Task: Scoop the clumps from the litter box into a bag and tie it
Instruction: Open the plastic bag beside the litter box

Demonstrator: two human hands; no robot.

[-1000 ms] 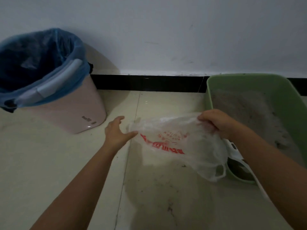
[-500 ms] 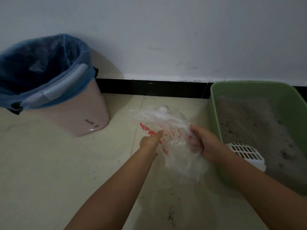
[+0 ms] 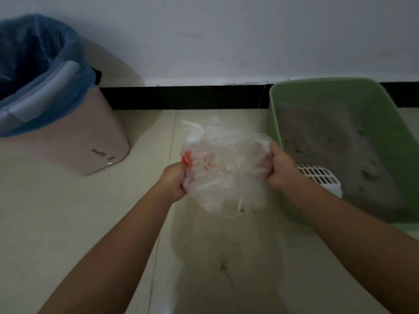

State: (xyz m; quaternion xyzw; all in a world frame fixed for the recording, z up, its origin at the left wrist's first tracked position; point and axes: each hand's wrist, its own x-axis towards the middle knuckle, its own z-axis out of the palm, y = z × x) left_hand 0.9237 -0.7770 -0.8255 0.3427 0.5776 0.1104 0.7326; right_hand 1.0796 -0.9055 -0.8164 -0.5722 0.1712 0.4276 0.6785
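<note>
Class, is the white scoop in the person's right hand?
No: the scoop lies in the litter box; both hands grip the bag.

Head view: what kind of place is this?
Likely a home floor corner used for a cat: green plastic litter box holding grey litter, pink bin with blue liner, pale tiled floor against a white wall.

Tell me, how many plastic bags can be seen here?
2. One clear bag with red print is held between the left hand and right hand. One blue bag lines the pink bin at the left. Others may be hidden.
</note>
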